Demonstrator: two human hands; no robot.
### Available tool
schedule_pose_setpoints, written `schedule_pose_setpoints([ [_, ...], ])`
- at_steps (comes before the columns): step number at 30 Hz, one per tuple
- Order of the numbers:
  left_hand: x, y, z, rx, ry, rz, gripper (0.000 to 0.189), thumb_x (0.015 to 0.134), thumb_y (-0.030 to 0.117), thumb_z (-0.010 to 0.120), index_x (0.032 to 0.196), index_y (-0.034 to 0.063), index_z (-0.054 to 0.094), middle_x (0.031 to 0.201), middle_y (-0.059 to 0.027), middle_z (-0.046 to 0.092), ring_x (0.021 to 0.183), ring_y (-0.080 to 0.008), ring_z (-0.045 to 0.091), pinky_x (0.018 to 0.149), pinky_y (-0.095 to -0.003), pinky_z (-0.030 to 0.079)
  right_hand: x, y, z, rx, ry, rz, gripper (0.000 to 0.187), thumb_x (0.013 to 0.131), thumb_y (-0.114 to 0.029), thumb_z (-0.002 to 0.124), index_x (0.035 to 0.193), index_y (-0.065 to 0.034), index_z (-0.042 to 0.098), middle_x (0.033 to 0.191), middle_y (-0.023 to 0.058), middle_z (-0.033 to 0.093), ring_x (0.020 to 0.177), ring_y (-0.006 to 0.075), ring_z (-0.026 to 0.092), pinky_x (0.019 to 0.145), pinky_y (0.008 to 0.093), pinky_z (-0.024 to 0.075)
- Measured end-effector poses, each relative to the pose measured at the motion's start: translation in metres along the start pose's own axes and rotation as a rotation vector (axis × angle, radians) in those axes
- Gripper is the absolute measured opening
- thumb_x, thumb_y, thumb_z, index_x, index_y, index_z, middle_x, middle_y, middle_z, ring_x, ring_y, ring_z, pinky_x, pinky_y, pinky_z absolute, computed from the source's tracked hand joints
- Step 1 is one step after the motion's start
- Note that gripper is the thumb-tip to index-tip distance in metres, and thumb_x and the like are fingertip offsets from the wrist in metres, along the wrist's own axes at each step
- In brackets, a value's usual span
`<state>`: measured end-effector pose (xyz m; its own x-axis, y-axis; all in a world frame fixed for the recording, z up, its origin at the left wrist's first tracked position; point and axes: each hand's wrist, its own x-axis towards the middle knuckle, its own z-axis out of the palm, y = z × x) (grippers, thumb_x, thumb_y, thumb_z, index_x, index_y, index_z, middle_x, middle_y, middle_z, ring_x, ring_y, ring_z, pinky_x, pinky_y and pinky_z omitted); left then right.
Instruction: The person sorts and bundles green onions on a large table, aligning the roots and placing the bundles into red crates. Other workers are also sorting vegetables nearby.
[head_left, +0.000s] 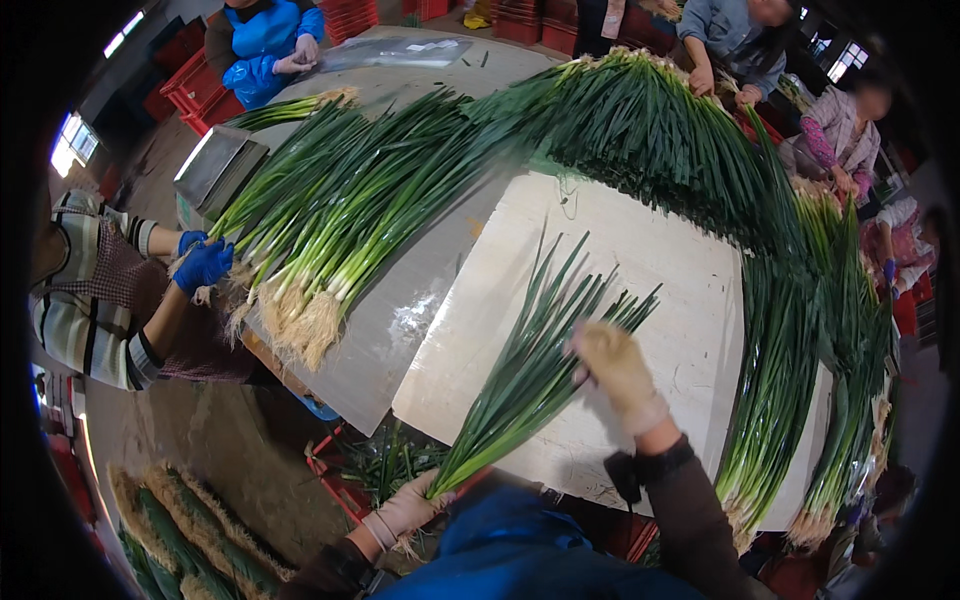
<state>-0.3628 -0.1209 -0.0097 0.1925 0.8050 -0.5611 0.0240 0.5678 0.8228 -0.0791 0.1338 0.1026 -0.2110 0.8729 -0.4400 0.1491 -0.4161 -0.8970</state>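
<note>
My left hand (409, 508), in a pale glove, grips a bunch of green onions (510, 390) near its root end at the table's front edge. Some pale roots hang below that hand. The dark green leaves fan out up and to the right across a white board (645, 232). Above the outer part of these leaves is my right hand (616, 371), gloved and blurred by motion. Its fingertips are at or very near the leaves, and whether they hold any cannot be told.
Root-on green onions (352, 225) lie left, where a person's blue-gloved hands (201, 264) hold some. More onion rows (780, 360) line the right; a heap (660, 142) lies at the back. A red crate (330, 457) with leaf scraps stands below the front edge. Several people work around.
</note>
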Motion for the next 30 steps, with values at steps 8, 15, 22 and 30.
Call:
schedule_pose_setpoints([
  [8, -0.001, -0.006, -0.004, 0.067, -0.008, 0.010, 0.037, 0.097, 0.014, 0.065, 0.131, 0.0048, 0.055, 0.114, -0.0048, 0.066, 0.103, -0.0111, 0.057, 0.093, -0.0263, 0.047, 0.134, -0.056, -0.001, 0.364, -0.025, -0.018, 0.045, 0.097, -0.022, 0.059, 0.130, 0.0073, 0.050, 0.094, 0.0081, 0.062, 0.081, 0.0162, 0.063, 0.062, 0.0269, 0.0465],
  [15, -0.011, 0.009, -0.013, 0.293, 0.029, 0.027, 0.041, 0.096, 0.023, 0.067, 0.131, 0.0067, 0.056, 0.115, -0.0120, 0.067, 0.107, -0.0177, 0.062, 0.095, -0.0314, 0.048, 0.142, -0.035, -0.020, 0.093, 0.070, -0.152, 0.020, 0.100, -0.011, 0.050, 0.110, -0.0040, 0.066, 0.089, 0.0054, 0.063, 0.064, 0.0124, 0.058, 0.056, 0.0267, 0.0507],
  [22, -0.021, 0.026, -0.026, 0.353, 0.038, -0.062, 0.043, 0.095, 0.022, 0.068, 0.133, 0.0082, 0.055, 0.114, -0.0135, 0.067, 0.103, -0.0189, 0.064, 0.092, -0.0308, 0.049, 0.048, -0.043, -0.103, -0.061, 0.107, -0.254, 0.028, 0.102, -0.018, 0.050, 0.112, 0.0027, 0.066, 0.069, 0.0012, 0.058, 0.055, 0.0096, 0.054, 0.052, 0.0246, 0.0473],
  [30, -0.006, 0.066, -0.055, 0.513, 0.156, 0.140, 0.048, 0.093, 0.023, 0.070, 0.137, 0.0124, 0.054, 0.115, -0.0151, 0.068, 0.105, -0.0228, 0.067, 0.092, -0.0323, 0.051, -0.040, 0.091, -0.024, 0.072, -0.588, 0.397, 0.050, 0.096, -0.022, 0.063, 0.138, 0.0012, 0.049, 0.101, 0.0146, 0.071, 0.080, 0.0173, 0.068, 0.073, 0.0292, 0.0566],
])
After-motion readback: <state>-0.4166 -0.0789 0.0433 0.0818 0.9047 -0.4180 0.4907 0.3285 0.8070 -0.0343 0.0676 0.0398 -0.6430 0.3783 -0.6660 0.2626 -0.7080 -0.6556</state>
